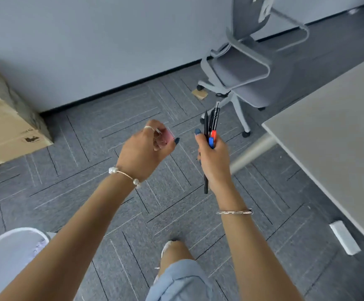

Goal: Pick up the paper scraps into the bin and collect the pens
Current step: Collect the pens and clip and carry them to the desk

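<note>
Right hand grips the pens upright, left hand pinches a pink paper scrap. Bin sits near-left, so the left hand's closer.

Your arms are bare to the elbow. On your left hand, mid-frame, you wear a silver ring, and a thin pearl-beaded bracelet at the wrist. Your right wrist carries a slim metal bangle. Your nails are dark blue. Light-blue denim shorts show at bottom centre.
</note>
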`<state>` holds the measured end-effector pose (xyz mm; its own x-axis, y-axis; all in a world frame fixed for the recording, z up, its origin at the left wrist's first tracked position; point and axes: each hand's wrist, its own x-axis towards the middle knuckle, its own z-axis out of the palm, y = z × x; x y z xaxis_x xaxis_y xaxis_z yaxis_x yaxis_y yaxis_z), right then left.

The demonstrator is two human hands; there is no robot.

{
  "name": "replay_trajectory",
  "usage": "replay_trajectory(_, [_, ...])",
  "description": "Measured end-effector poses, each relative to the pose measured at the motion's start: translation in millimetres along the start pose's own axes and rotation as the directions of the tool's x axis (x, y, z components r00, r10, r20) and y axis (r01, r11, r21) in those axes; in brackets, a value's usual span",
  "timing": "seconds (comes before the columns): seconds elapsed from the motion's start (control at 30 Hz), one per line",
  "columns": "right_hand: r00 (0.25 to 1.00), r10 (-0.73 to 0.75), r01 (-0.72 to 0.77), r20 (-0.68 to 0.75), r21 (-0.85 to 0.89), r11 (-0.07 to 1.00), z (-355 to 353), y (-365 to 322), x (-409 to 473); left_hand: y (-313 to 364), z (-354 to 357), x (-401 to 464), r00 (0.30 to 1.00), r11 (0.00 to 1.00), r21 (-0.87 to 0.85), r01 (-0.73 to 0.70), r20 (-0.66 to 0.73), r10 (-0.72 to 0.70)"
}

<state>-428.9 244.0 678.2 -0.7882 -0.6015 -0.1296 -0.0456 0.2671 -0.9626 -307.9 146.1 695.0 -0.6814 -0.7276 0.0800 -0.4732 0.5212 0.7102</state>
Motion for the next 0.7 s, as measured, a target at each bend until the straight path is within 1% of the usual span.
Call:
replay_trajectory(0.1, [0.999,0.001,-0.001,-0.045,0.014,1.000,-34,-43,-3,55,-15,15,0.995,0.997,0.045,-0.062,0.087,0.058])
replay_trajectory(0.23, [0.994,0.001,0.005,-0.105,0.055,0.998,-83,-93,-4,124,-32,37,0.980,0.990,0.084,-0.114,0.172,0.098])
replay_trajectory(0.4, [0.983,-0.039,0.043,-0.177,0.021,0.999,-133,-142,1,188,-47,64,0.961,0.974,0.080,-0.213,0.196,0.194])
replay_trajectory(0.57, [0.970,-0.062,0.074,-0.236,0.042,0.996,-166,-174,-3,237,-48,83,0.927,0.945,0.014,-0.328,0.197,0.319])
replay_trajectory(0.7, [0.926,-0.106,0.110,-0.363,-0.011,0.994,-194,-183,-5,274,-36,97,0.872,0.900,-0.013,-0.436,0.240,0.426])
